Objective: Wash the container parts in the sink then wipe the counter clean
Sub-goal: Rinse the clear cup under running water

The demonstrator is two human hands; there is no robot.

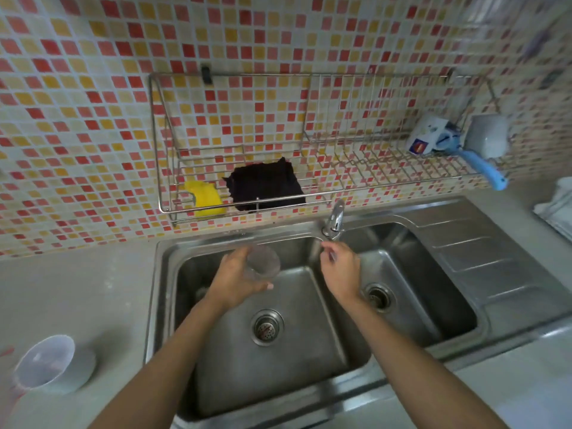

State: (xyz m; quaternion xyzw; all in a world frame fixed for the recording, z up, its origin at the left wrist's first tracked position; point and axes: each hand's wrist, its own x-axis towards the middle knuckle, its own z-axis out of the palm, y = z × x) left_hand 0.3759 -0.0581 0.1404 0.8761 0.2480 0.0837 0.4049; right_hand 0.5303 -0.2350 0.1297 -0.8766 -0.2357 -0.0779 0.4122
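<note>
View from above the double sink [297, 305], washing stage. My left hand [230, 278] holds a clear round container part [263, 262] over the left basin, fingers curled under its far side and thumb along its near edge, so the grip is closed around the piece. My right hand [340, 270] sits just below the tap [335, 219] with its fingers loosely bent and nothing in them; whether the fingertips touch the tap cannot be told. No running water can be made out. A second pale container part [52, 363] lies tilted on the counter [93, 289] to the left, well apart from the sink. I judge the step in hand to be rinsing the first piece: the next move calls for the right hand to work the tap and the left to bring the piece under the spout. A yellow sponge [205, 196] and a black cloth [266, 184] wait in the wire rack [232, 76] for the counter.
</note>
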